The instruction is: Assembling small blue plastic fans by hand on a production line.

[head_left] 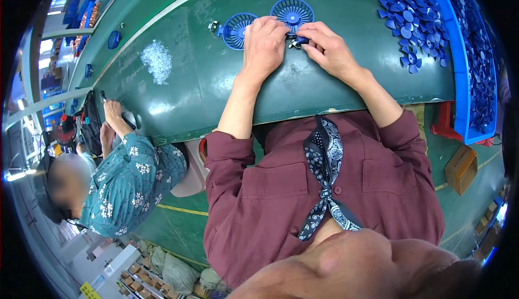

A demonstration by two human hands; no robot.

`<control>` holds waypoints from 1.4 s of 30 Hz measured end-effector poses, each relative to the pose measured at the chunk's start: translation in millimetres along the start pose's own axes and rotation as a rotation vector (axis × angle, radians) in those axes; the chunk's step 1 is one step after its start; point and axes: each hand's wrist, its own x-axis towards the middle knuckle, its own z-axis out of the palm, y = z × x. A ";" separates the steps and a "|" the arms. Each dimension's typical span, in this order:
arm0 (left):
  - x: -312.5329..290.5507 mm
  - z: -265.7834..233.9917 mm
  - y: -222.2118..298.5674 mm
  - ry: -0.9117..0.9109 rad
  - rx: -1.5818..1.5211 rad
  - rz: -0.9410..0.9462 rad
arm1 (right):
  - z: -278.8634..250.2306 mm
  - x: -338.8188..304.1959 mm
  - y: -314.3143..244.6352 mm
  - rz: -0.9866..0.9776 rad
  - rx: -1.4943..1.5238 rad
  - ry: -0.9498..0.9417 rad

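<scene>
A round blue fan grille (292, 10) lies on the green table just beyond my fingertips. My left hand (264, 49) is closed at the grille's near edge, its fingertips by a dark stem that they partly cover. My right hand (331, 50) pinches a small dark blue part (302, 40) beside that stem. A small metal-coloured piece (294, 44) shows between the two hands. To the left, a second blue fan grille (234, 31) is partly behind my left hand, with a small white-and-dark component (213, 26) at its outer side.
Blue fan blades (409, 15) are heaped on the table (205, 91) at right, beside a blue bin (461, 77) full of more. A pile of small clear pieces (157, 62) lies at left. A co-worker in a flowered sleeve (141, 150) sits at the left, hands near the table edge.
</scene>
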 end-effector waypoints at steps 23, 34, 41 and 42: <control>5.8 -2.7 5.0 0.055 -0.059 0.017 | 7.0 4.8 -6.4 0.037 -0.103 0.072; 44.8 -8.6 1.9 -0.176 0.049 -0.342 | -58.1 -4.8 -13.7 -0.160 -0.308 0.127; 80.1 9.9 -10.0 -0.107 0.209 -0.193 | -168.7 -14.0 29.5 0.186 -0.983 0.374; 91.3 3.1 10.8 0.089 0.265 -0.099 | -184.2 -23.7 38.7 0.285 -1.058 0.394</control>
